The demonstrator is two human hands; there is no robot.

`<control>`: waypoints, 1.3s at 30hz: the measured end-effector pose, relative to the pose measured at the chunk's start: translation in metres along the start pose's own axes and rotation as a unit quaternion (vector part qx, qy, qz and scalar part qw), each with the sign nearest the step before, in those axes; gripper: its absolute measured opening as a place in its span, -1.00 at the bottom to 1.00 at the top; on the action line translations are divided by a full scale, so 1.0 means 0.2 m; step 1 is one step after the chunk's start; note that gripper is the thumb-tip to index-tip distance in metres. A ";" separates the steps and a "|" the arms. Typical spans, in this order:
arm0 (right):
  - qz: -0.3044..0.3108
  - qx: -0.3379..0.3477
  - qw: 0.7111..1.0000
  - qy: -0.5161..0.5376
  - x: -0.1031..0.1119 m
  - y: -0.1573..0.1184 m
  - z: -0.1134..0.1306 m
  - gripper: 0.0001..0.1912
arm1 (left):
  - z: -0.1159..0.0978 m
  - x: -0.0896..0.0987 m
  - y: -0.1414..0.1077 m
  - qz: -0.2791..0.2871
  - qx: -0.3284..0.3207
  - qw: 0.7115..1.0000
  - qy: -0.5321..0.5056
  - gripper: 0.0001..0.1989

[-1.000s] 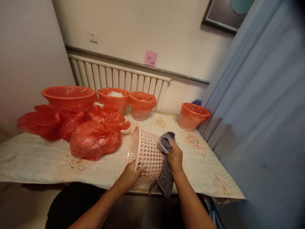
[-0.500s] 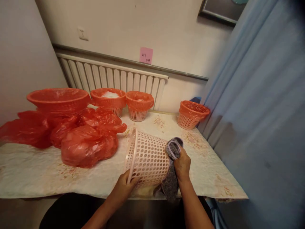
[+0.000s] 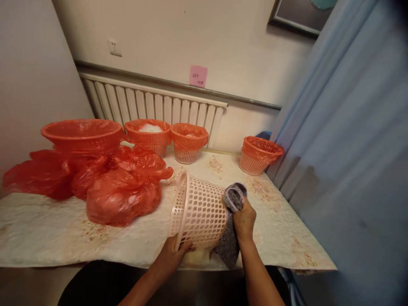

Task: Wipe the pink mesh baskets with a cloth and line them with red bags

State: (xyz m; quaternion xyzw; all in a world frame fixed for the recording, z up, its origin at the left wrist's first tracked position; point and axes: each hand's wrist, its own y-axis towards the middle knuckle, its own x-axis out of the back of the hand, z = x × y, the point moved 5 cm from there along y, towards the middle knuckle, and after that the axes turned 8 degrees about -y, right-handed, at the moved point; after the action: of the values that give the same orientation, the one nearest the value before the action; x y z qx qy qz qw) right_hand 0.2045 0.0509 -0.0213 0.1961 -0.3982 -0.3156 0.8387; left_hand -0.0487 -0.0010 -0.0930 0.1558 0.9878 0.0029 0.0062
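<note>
A pale pink perforated plastic basket (image 3: pixel 205 212) lies tilted on its side over the table, its open rim facing left and its base facing right. My left hand (image 3: pixel 174 255) grips the lower part of the rim, thumb on the outer wall and fingers partly hidden behind the rim. At the base end, my right hand (image 3: pixel 244 219) is closed on a grey cloth (image 3: pixel 231 242) with a light purple edge. The cloth is pressed against the basket's bottom and hangs down toward the table's front edge.
Bulging red plastic bags (image 3: pixel 124 199) lie on the table at left. Behind them stand a wide red-lined basket (image 3: pixel 83 134) and two smaller lined baskets (image 3: pixel 148 136). Another lined basket (image 3: pixel 255 157) stands at back right beside a blue curtain (image 3: pixel 344 170). A floral cloth (image 3: pixel 270 242) covers the table.
The view has shifted slightly, so everything sits a little farther right. The basket has turned slightly in my left hand's grip; my right hand keeps the cloth at its base.
</note>
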 end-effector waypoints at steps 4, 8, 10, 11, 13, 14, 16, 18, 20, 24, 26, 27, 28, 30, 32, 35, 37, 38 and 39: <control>0.003 0.057 0.997 0.051 -0.05 -0.12 0.22 -0.65 | -0.03 -0.03 0.02 0.008 -0.011 1.000 -0.006 -0.58; 0.018 0.140 0.985 0.103 -0.09 -0.32 0.50 -0.66 | -0.10 -0.04 0.02 -0.001 -0.042 0.999 0.027 -0.60; 0.035 0.176 0.978 0.106 -0.11 -0.41 0.60 -0.66 | -0.12 -0.03 0.02 -0.026 -0.061 0.997 0.041 -0.64; 0.042 0.190 0.976 0.100 -0.11 -0.45 0.64 -0.65 | -0.13 -0.01 0.02 -0.045 -0.074 0.995 0.044 -0.64; 0.040 0.213 0.973 0.080 -0.12 -0.48 0.68 -0.62 | -0.13 0.01 0.01 -0.074 -0.099 0.991 0.043 -0.61; 0.034 0.222 0.972 0.071 -0.12 -0.48 0.68 -0.61 | -0.12 0.02 0.02 -0.080 -0.104 0.991 0.040 -0.61; 0.024 0.238 0.969 0.061 -0.12 -0.46 0.68 -0.63 | -0.09 0.02 0.02 -0.077 -0.096 0.992 0.036 -0.64; 0.020 0.248 0.967 0.058 -0.12 -0.43 0.66 -0.68 | -0.05 0.01 0.03 -0.072 -0.065 0.994 0.044 -0.69; 0.018 0.257 0.964 0.059 -0.12 -0.39 0.62 -0.71 | -0.03 0.00 0.03 -0.076 -0.037 0.995 0.052 -0.72; 0.018 0.239 0.969 0.061 -0.12 -0.29 0.47 -0.68 | -0.05 -0.01 0.02 -0.075 -0.013 0.997 0.024 -0.65; 0.015 0.196 0.979 0.054 -0.11 -0.23 0.35 -0.65 | -0.06 -0.02 0.01 -0.069 -0.005 0.998 0.004 -0.63; 0.011 0.170 0.984 0.048 -0.10 -0.20 0.28 -0.64 | -0.07 -0.02 0.01 -0.068 -0.003 0.998 -0.006 -0.63; 0.005 0.145 0.989 0.040 -0.08 -0.17 0.21 -0.63 | -0.08 -0.02 0.01 -0.067 -0.001 0.998 -0.015 -0.62; -0.004 0.106 0.994 0.021 -0.04 -0.13 0.08 -0.62 | -0.09 -0.03 0.00 -0.060 0.006 0.998 -0.037 -0.59; -0.012 0.072 0.997 -0.001 0.01 -0.11 -0.04 -0.61 | -0.08 -0.04 0.00 -0.046 0.015 0.998 -0.051 -0.58; -0.031 0.020 0.999 -0.028 0.06 -0.13 -0.16 -0.57 | -0.07 -0.05 0.00 -0.034 0.013 0.998 -0.059 -0.55; -0.050 -0.017 0.998 -0.032 0.08 -0.15 -0.21 -0.56 | -0.05 -0.05 0.01 -0.033 0.015 0.997 -0.063 -0.53; -0.059 -0.034 0.997 -0.029 0.08 -0.17 -0.23 -0.55 | -0.04 -0.05 0.01 -0.035 0.017 0.997 -0.062 -0.52; -0.067 -0.049 0.996 -0.024 0.08 -0.19 -0.24 -0.54 | -0.03 -0.05 0.01 -0.037 0.018 0.998 -0.057 -0.51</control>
State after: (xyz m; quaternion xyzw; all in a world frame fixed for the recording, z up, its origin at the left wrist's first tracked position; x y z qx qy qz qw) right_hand 0.2364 0.0168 -0.0633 0.1737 -0.3884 -0.3947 0.8143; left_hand -0.0383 -0.0017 -0.0868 0.1189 0.9908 -0.0244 0.0597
